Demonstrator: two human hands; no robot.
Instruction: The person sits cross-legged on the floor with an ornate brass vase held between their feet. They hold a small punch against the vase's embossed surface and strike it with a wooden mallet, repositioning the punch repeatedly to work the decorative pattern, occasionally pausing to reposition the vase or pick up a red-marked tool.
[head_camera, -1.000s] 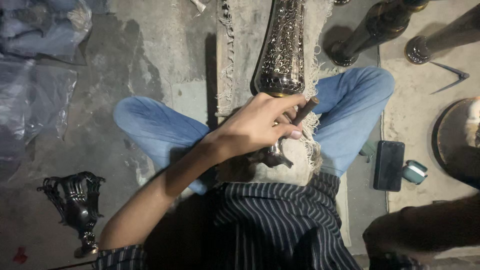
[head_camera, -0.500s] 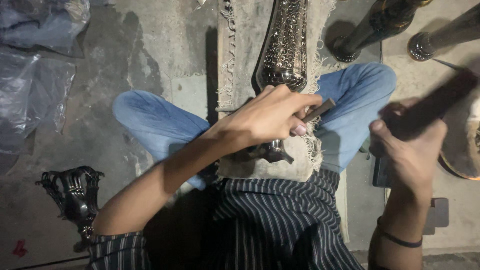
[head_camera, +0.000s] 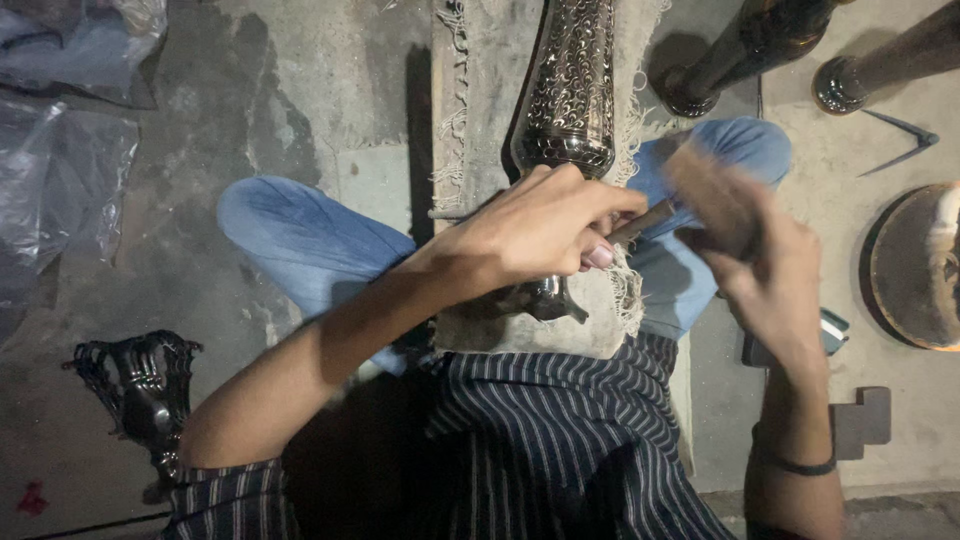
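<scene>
An engraved dark metal vase (head_camera: 572, 90) lies lengthwise on a frayed cloth-covered board (head_camera: 478, 90) across my lap. My left hand (head_camera: 535, 230) rests on the vase's lower end, its fingers closed around a thin chisel-like tool (head_camera: 645, 220) that points right. My right hand (head_camera: 760, 255) is raised beside the tool's far end and grips a blurred brown mallet-like block (head_camera: 710, 190). My knees in blue jeans (head_camera: 300, 235) show on both sides of the board.
An ornate black metal stand (head_camera: 140, 385) lies on the concrete floor at the lower left. Clear plastic sheeting (head_camera: 50, 160) is at the far left. Two dark metal vases (head_camera: 745, 50) lie at the top right, with metal dividers (head_camera: 905, 140), a round block (head_camera: 915, 265) and a small dark block (head_camera: 862, 420).
My right hand came into view from the right and rose toward the tool, bringing the brown block close to its end. My left hand stayed on the vase.
</scene>
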